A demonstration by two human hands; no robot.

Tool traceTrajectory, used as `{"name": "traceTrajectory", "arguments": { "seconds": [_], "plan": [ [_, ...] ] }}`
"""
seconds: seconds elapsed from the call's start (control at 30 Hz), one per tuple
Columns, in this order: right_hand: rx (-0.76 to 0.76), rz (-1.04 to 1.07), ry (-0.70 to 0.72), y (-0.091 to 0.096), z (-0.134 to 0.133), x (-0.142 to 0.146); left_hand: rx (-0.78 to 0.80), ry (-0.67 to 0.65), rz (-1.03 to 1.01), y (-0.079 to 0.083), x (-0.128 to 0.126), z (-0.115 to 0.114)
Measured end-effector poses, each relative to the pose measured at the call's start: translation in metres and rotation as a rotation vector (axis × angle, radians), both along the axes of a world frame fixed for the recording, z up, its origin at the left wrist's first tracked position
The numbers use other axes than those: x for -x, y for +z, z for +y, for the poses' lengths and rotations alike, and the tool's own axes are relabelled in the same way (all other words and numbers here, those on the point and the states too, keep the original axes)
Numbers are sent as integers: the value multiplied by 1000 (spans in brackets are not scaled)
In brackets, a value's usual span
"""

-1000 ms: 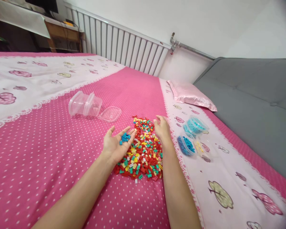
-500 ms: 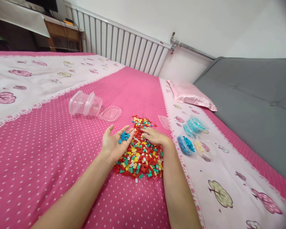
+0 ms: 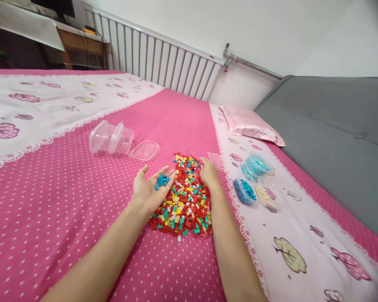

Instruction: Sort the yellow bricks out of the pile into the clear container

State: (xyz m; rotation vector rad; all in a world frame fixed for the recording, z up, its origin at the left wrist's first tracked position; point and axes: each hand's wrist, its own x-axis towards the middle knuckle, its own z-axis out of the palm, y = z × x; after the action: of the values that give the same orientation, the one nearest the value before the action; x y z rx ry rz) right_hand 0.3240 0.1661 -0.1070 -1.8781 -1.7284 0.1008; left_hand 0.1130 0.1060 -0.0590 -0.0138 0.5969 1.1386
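Observation:
My left hand point(image 3: 148, 188) is palm up with its fingers stretched out, cradling several small blue toy bricks point(image 3: 162, 180). Beside it spreads a pile of toy bricks point(image 3: 184, 201) in red, yellow, green and white. At the pile's upper right edge is my right hand point(image 3: 208, 172), back towards me and fingers bent down to the bricks. Its fingertips are largely hidden, so whatever they pinch cannot be made out.
Right of the pile stand a clear tub of dark blue bricks point(image 3: 245, 192), tubs of light blue bricks point(image 3: 257, 165) and a tub with a few yellow bricks point(image 3: 262, 193). Nested clear tubs point(image 3: 110, 138) lie left, near a lid point(image 3: 145, 150); another lid point(image 3: 216, 160) lies behind my right hand.
My right hand has moved away from my left fingertips, to the far right edge of the pile, and its fingers are now bent. My left hand still bears the blue bricks.

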Motion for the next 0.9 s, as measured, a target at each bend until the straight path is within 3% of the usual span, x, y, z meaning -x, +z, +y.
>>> {"name": "traceTrajectory", "arguments": {
  "seconds": [0.07, 0.17, 0.47, 0.6, 0.7, 0.9],
  "plan": [
    [41, 5, 67, -11, 6, 1, -10, -1, 6, 0, 0, 0],
    [84, 24, 56, -18, 8, -1, -10, -2, 4, -1, 0, 0],
    [38, 103, -38, -13, 6, -4, 20, 1, -9, -1, -1, -1],
    [-71, 66, 117, -6, 5, 7, 18, -1, 0, 0, -2, -1],
    [-5, -6, 244, -7, 7, 16, -2, -2, 4, -1, -2, 0],
    [58, -43, 178, -17, 14, 17, -11, -19, 0, -1, -2, -1]
  ]
}}
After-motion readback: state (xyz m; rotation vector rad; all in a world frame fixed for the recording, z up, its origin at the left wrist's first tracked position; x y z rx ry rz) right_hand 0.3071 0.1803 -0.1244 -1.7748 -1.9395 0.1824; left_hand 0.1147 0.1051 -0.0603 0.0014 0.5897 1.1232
